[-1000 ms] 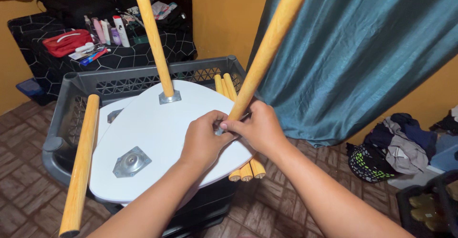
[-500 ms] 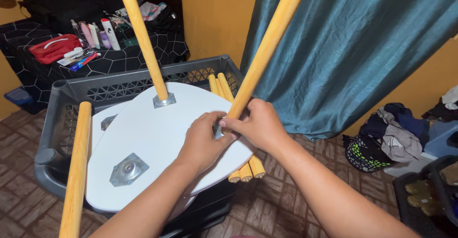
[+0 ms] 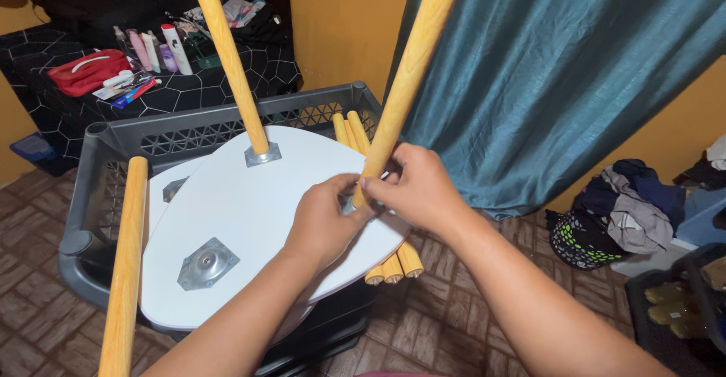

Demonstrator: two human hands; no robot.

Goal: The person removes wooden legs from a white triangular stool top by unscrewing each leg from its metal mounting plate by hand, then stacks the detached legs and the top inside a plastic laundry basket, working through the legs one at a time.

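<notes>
Nearest the camera, both forearms reach in from the bottom edge and meet over a white round tabletop (image 3: 249,226) that lies upside down across a grey plastic basket (image 3: 102,195). The left hand (image 3: 325,222) rests on the white surface with its fingers curled in, fingertips pressed at the foot of a wooden leg (image 3: 404,82) where that leg meets the board. The right hand (image 3: 414,188) closes round the same spot from the other side, thumb and fingers pinched about the base of the leg; the metal fitting under it is mostly hidden by the fingers. Neither hand is spread open: both are clenched loosely on the leg's lower end. The leg rises tilted towards the upper right and runs out of the top of the picture.

On the near left part of the board sits a bare metal mounting plate (image 3: 206,263). At the left edge another wooden leg (image 3: 125,271) stands close to the camera. Further back a third leg (image 3: 227,52) stands in its bracket at the far side of the board. Loose wooden legs (image 3: 393,265) lie under the board, their ends poking out below the hands.

Beyond, a teal curtain (image 3: 560,82) hangs on the right, with a pile of clothes (image 3: 628,210) on the tiled floor beside it. Farthest back, a dark patterned surface carries a red pouch (image 3: 87,71) and some bottles (image 3: 155,48).
</notes>
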